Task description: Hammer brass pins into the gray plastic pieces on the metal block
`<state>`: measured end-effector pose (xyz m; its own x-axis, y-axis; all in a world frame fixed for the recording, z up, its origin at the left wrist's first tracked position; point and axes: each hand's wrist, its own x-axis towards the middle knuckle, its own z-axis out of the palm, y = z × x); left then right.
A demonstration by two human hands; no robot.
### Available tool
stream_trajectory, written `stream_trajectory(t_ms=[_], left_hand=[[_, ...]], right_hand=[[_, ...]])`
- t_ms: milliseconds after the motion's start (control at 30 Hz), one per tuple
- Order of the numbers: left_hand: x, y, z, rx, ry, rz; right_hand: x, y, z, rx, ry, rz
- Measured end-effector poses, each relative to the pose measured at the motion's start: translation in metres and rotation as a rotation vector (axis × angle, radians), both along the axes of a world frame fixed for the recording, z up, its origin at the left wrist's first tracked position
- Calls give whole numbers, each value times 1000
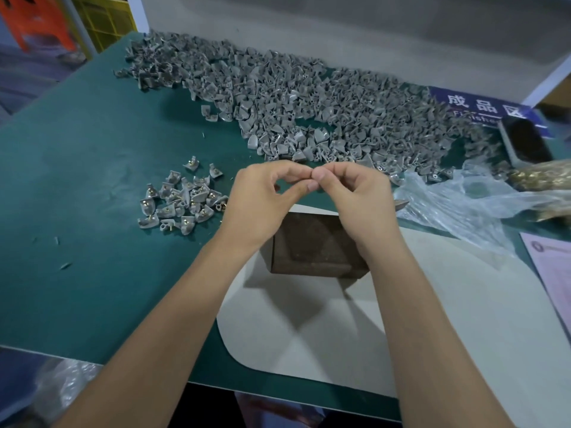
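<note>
Fingertips meet above the block [315, 242] — both hands equally near.
Left hand [262, 196] and right hand [355, 193] pinch together mid-frame, contents hidden; block directly below, unpinned pieces [293, 100] heaped beyond.

My left hand [262, 196] and right hand [355, 193] are bare, with no gloves, rings or watch. My forearms are bare too, no sleeves reaching them. My fingers [321, 174] have short, plain nails.

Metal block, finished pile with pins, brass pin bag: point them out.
metal block [312, 242]: head view, dark front face.
finished pile with pins [180, 202]: head view, pile's middle.
brass pin bag [543, 177]: head view, brass contents.
</note>
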<state>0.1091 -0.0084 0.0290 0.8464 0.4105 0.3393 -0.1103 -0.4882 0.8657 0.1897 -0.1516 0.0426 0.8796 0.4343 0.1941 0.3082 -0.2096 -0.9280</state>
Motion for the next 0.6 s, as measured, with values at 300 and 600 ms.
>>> stream_trajectory(t_ms=[300, 600], left_hand=[[4, -6, 1, 199, -17, 68], [-21, 29, 6, 458, 199, 415]], right_hand=[[4, -8, 5, -46, 91, 82], [19, -20, 5, 19, 104, -231]])
